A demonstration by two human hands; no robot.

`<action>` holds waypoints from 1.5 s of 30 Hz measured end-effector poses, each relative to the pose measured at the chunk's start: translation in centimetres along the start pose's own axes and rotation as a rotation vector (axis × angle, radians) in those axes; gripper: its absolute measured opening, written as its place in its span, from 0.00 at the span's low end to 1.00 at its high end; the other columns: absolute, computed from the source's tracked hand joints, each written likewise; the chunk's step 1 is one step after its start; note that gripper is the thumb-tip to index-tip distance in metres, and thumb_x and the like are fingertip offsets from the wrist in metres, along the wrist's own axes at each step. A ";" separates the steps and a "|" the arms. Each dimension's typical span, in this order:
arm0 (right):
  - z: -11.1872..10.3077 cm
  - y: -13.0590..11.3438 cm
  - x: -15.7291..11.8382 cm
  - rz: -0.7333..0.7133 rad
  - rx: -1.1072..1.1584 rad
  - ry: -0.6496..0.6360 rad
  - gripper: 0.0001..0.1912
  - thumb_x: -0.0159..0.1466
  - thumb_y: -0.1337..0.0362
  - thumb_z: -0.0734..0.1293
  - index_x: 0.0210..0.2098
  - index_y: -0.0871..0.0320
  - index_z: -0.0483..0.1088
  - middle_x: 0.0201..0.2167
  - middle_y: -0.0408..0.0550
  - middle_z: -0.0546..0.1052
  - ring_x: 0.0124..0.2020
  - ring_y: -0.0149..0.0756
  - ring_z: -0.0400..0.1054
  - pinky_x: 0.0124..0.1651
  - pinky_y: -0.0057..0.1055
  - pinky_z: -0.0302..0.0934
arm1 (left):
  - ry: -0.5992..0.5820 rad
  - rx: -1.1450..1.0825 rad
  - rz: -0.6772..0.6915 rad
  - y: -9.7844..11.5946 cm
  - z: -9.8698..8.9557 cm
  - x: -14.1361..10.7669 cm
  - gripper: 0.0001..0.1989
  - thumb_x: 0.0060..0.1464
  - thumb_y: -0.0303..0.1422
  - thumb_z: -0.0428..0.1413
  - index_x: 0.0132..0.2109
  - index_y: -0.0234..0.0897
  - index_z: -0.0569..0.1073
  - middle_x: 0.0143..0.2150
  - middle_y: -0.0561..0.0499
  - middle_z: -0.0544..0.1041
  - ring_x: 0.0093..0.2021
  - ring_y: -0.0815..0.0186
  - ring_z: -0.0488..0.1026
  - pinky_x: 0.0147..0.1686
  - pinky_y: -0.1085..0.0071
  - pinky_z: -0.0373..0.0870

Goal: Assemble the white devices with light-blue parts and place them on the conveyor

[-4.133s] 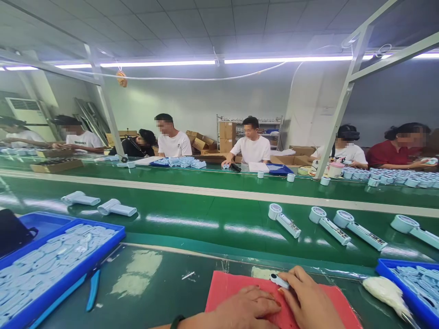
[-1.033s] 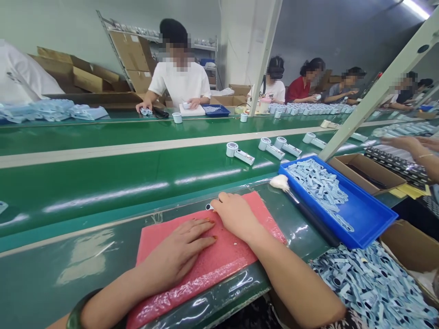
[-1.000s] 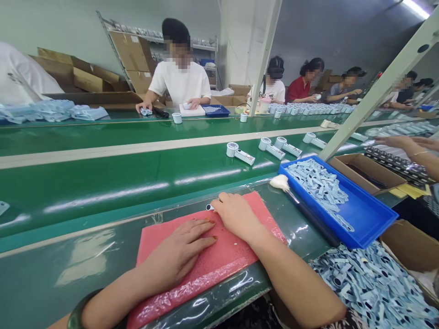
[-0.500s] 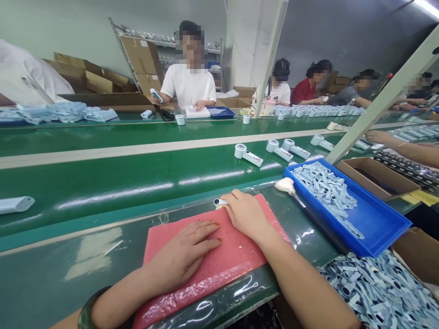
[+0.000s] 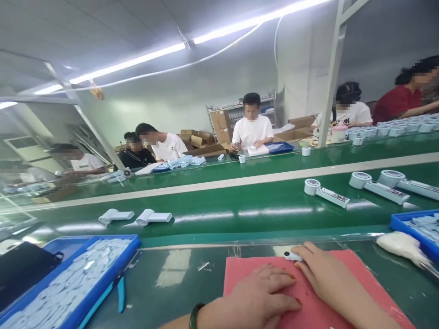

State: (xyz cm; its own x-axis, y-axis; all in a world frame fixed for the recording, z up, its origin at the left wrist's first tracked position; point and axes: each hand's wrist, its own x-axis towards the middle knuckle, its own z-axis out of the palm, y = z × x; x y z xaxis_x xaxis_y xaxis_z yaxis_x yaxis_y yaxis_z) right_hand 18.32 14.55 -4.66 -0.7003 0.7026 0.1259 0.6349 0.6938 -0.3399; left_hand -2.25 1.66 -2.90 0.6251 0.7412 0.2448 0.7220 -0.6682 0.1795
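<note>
My left hand (image 5: 264, 292) lies palm down on a pink foam pad (image 5: 245, 269), its fingers stretched toward the right hand and nothing seen in them. At the pad's far edge, my right hand (image 5: 320, 272) holds a small light-blue plastic piece (image 5: 291, 256) with a dark round spot at its end. Fingers cover the rest of that piece. The pad rests on the dark green bench (image 5: 154, 292) beside the conveyor.
A blue tray (image 5: 135, 242) of flat light-blue pieces and teal-handled pliers (image 5: 120, 294) are at left. At right are a white-headed tool (image 5: 401, 246) and another blue tray (image 5: 398, 221). Round-headed fan-like units (image 5: 331, 194) lie on the green belt (image 5: 212, 219). Co-workers sit opposite.
The view has swung left and tilted up, bringing the left tray and pliers into sight. Both hands keep nearly the same places on the pad, the right still on the small piece.
</note>
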 end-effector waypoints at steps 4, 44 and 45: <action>0.2 0.0 0.0 0.002 0.014 0.017 0.21 0.70 0.65 0.52 0.51 0.49 0.74 0.45 0.50 0.76 0.40 0.43 0.76 0.39 0.36 0.67 | 0.014 0.019 0.035 -0.6 0.6 -0.1 0.15 0.71 0.36 0.48 0.58 0.42 0.72 0.64 0.48 0.70 0.66 0.62 0.65 0.69 0.66 0.60; 0.5 0.3 0.0 -0.023 0.091 0.121 0.21 0.67 0.62 0.56 0.50 0.46 0.78 0.43 0.48 0.80 0.36 0.43 0.77 0.37 0.37 0.71 | 0.008 0.074 0.017 -1.3 1.7 -0.6 0.17 0.73 0.41 0.46 0.59 0.45 0.73 0.66 0.51 0.69 0.67 0.62 0.64 0.68 0.66 0.62; 0.4 0.3 0.0 -0.025 0.091 0.106 0.21 0.67 0.62 0.56 0.50 0.46 0.78 0.44 0.48 0.80 0.36 0.43 0.77 0.37 0.37 0.71 | 0.019 0.075 0.024 -1.4 1.8 -0.7 0.16 0.73 0.41 0.46 0.59 0.45 0.72 0.66 0.51 0.69 0.68 0.63 0.64 0.68 0.66 0.61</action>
State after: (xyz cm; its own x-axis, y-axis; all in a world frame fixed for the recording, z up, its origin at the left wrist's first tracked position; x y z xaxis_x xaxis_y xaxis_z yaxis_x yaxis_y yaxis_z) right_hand 18.38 14.68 -5.10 -0.6744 0.7011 0.2315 0.5818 0.6977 -0.4180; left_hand -3.17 2.19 -5.03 0.6369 0.7235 0.2663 0.7278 -0.6782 0.1019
